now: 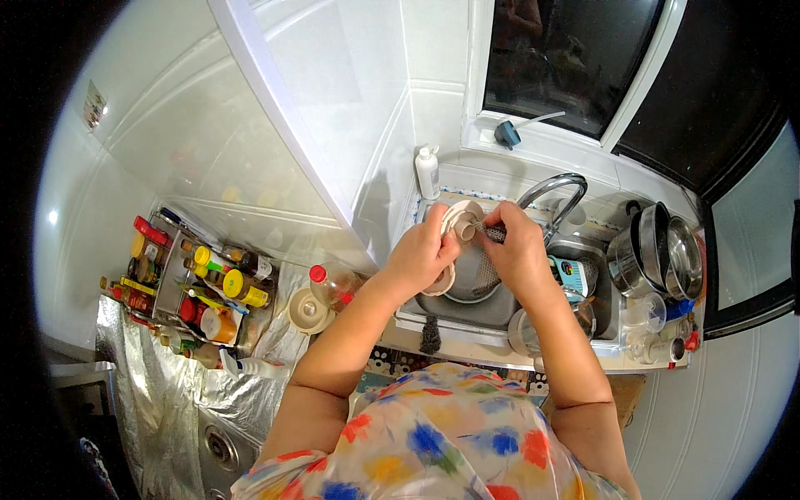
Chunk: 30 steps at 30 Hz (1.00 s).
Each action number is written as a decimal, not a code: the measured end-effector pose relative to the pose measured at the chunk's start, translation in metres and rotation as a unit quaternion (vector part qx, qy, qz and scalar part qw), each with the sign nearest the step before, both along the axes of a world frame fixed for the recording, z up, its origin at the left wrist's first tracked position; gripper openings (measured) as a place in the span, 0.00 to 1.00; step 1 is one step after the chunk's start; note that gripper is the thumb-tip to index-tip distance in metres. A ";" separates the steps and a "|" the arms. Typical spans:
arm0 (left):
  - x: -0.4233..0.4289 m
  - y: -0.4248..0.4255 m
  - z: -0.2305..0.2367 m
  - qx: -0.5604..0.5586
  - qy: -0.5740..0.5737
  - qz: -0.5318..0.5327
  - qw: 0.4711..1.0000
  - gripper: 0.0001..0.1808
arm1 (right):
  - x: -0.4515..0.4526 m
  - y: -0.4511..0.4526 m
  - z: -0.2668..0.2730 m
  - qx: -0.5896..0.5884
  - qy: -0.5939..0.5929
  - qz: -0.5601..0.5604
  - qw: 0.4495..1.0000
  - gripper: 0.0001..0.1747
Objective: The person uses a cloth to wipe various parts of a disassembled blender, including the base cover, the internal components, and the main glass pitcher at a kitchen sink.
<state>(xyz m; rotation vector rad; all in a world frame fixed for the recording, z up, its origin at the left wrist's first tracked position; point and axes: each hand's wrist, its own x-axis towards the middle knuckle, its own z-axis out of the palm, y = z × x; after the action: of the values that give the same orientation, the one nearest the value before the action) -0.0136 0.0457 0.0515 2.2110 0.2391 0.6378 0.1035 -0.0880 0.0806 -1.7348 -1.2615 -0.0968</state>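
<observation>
Over the left basin of the steel sink (475, 317), my left hand (431, 247) grips a round cream plastic part (462, 215) with a short tube at its middle. My right hand (515, 244) pinches a grey patterned cloth (487, 272), whose upper end is pressed against the tube and whose lower end hangs down. Beneath both hands a round bowl or pan (465, 290) sits in the basin, partly covered by them. The curved chrome faucet (559, 181) rises just behind my right hand.
Steel pots (653, 250) stand right of the sink; a teal-labelled package (569, 275) is in the right basin. At the left are a cream round container (309, 310), a red-capped bottle (331, 281) and a seasoning rack (172, 281). A white pump bottle (428, 175) stands in the back corner.
</observation>
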 end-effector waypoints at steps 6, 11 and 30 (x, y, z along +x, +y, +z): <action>-0.003 -0.011 0.007 -0.168 0.046 -0.057 0.983 0.14 | 0.002 0.001 0.007 -0.009 0.030 0.006 0.999 0.14; 0.000 -0.006 0.001 -0.139 0.001 -0.011 0.990 0.14 | 0.003 0.005 0.005 0.009 0.024 0.001 1.000 0.13; -0.005 0.003 0.016 -0.067 -0.072 -0.007 0.995 0.13 | 0.014 -0.003 -0.004 0.039 0.190 0.068 0.979 0.14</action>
<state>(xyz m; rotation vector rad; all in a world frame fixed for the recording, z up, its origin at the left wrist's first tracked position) -0.0188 0.0485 0.0676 2.0274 0.1863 0.7485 0.1171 -0.0908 0.0763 -1.5066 -1.0710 0.2511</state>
